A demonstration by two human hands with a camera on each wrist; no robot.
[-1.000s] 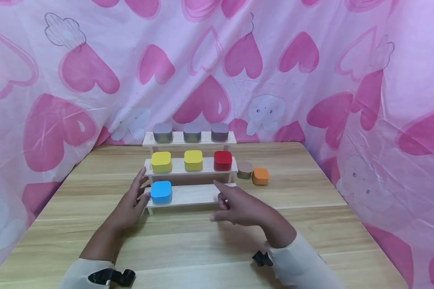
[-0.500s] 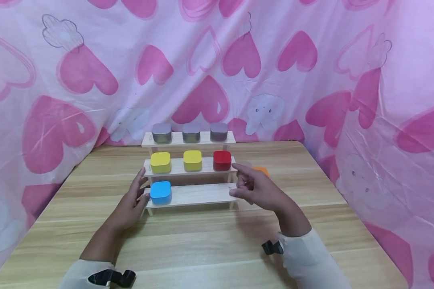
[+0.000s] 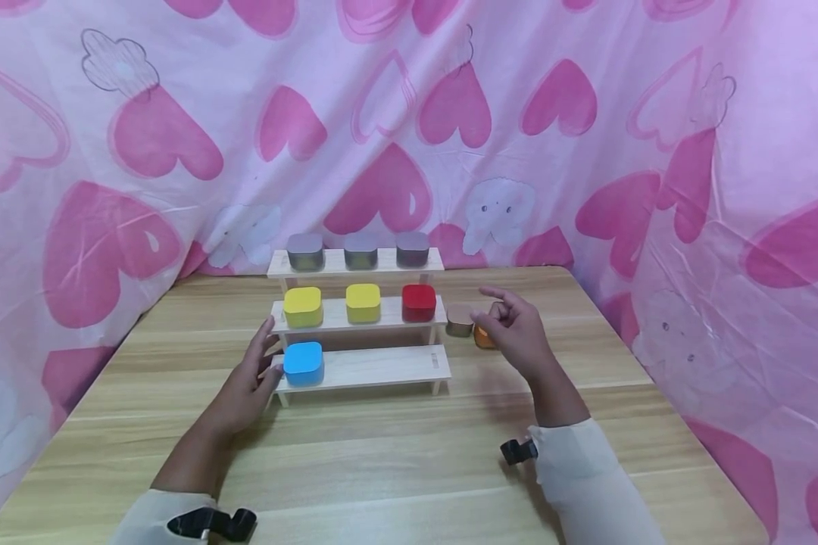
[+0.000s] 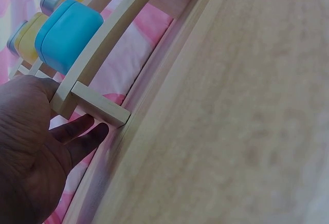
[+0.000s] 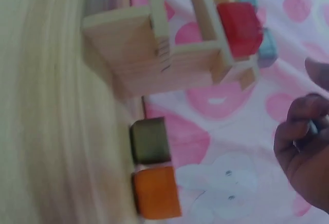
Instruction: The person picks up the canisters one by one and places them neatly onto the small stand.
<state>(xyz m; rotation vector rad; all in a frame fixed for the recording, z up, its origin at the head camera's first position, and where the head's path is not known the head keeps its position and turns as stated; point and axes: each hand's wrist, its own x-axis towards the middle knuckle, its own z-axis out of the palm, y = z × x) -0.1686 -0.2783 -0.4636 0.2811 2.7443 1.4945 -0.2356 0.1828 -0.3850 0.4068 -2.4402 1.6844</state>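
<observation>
My left hand [image 3: 245, 382] holds the left end of a three-tier wooden rack [image 3: 382, 366], thumb at the bottom shelf and two fingertips showing beneath it in the left wrist view. Beside that thumb sits a blue rounded-square box [image 3: 304, 363]. On the middle shelf stand a yellow box [image 3: 303, 306], a second yellow box [image 3: 363, 303] and a red box [image 3: 419, 303]. My right hand [image 3: 521, 333] hovers right of the rack, index finger extended, other fingers bent, holding nothing. It partly covers an orange box [image 5: 157, 193] in the head view; a dull brown-grey box [image 5: 150, 141] stands next to that one.
Three grey boxes [image 3: 361, 251] line the top shelf. The rack stands toward the back of a wood-grain table [image 3: 368, 469]. Behind and to the right hangs a pink heart-patterned cloth [image 3: 382, 113].
My right hand has moved from the bottom shelf's right end, past the red box, to above the orange box. My left hand has stayed at the rack.
</observation>
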